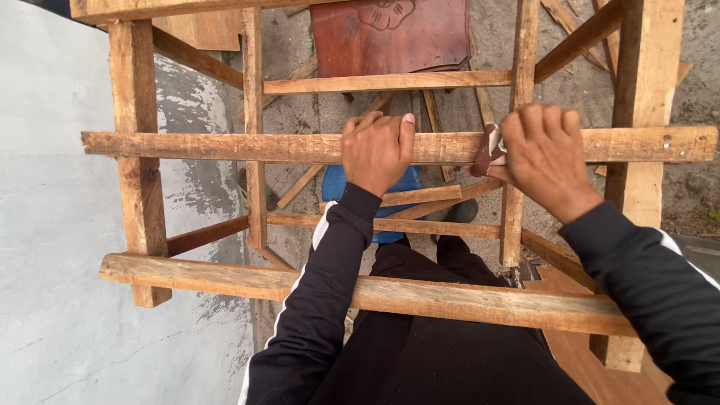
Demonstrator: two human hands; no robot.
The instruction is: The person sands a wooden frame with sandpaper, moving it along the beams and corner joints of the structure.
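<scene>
A grey wall (52,225) stands at the left, just beside the wooden frame (139,165). The left hand (377,150) is closed over the frame's upper rail (225,146) near its middle, fingers curled around the far edge. Toward the rail's right end, the right hand (544,154) presses a folded piece of reddish sandpaper (486,150) against the rail, fingers clamped on it.

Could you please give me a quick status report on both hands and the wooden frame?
Left hand gripping the upper rail of the wooden frame. Right hand pressing a reddish sandpaper piece onto the same rail. Nothing blocking the rail.
</scene>
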